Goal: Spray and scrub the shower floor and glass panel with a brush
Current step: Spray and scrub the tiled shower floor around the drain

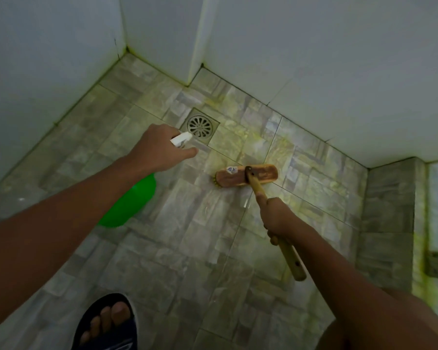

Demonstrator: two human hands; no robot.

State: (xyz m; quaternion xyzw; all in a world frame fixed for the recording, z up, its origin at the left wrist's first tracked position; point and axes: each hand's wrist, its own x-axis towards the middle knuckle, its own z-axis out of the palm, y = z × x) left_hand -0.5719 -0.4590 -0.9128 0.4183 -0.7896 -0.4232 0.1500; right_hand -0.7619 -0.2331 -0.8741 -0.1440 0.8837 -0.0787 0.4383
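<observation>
The tiled floor (pixel 187 236) meets white walls (pixel 314 59). The left hand (pixel 157 147) grips a green sprayer (pixel 129 200) above the floor, nozzle beside the drain (pixel 200 128). The right hand (pixel 276 218) grips the brush (pixel 245 175) handle, its head resting on the floor.

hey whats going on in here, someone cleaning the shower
Yes. A person stands on the tiled shower floor. The left hand grips a green spray bottle, its white nozzle aimed toward the floor near the drain. The right hand holds a wooden-handled brush, its head resting on the tiles just past the drain. Yellowish-green staining shows on the tiles along the wall.
</observation>
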